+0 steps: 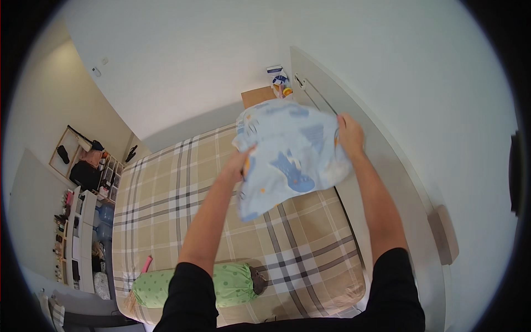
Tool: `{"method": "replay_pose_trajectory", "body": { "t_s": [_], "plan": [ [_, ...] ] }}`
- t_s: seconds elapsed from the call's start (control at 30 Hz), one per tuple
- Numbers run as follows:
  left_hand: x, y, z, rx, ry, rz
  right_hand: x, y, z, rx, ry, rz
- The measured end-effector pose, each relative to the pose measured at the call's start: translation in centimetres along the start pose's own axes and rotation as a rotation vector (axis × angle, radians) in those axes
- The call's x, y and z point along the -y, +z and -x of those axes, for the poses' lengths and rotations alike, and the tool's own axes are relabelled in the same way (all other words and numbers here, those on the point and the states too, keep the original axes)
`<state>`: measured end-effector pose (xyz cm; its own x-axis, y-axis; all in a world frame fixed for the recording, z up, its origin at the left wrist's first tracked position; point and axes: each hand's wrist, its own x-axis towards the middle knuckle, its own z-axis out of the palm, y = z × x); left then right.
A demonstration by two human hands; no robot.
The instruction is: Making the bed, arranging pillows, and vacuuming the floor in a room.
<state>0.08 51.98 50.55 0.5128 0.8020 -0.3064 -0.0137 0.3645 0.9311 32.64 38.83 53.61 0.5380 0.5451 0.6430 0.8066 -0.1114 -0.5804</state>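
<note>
A light blue pillow with darker blue animal prints (290, 153) is held up over the bed, slightly blurred. My left hand (240, 164) grips its left edge, and my right hand (350, 135) grips its right edge beside the headboard. Under it lies a mattress in a beige plaid sheet (166, 195). A green dotted bolster (234, 284) rests across the near side of the bed, partly hidden by my left arm.
The headboard (398, 186) runs along the right. A wooden bedside surface (257, 97) with packets stands at the far corner. A pink-handled item (147, 264) and bristles poke out by the bolster. Shelves (85, 240) with small items stand at the left.
</note>
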Motion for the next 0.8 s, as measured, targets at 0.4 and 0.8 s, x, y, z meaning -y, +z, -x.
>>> {"method": "replay_pose_trajectory", "body": {
  "t_s": [0.4, 0.8],
  "plan": [
    [30.7, -6.2, 8.6, 0.213, -0.235, -0.981, -19.3, 13.9, 31.5, 0.760, 0.513, -0.185],
    [39.4, -11.8, 36.9, -0.029, -0.376, -0.988, -18.3, 16.7, 48.7, 0.976, 1.211, -0.765]
  ]
}}
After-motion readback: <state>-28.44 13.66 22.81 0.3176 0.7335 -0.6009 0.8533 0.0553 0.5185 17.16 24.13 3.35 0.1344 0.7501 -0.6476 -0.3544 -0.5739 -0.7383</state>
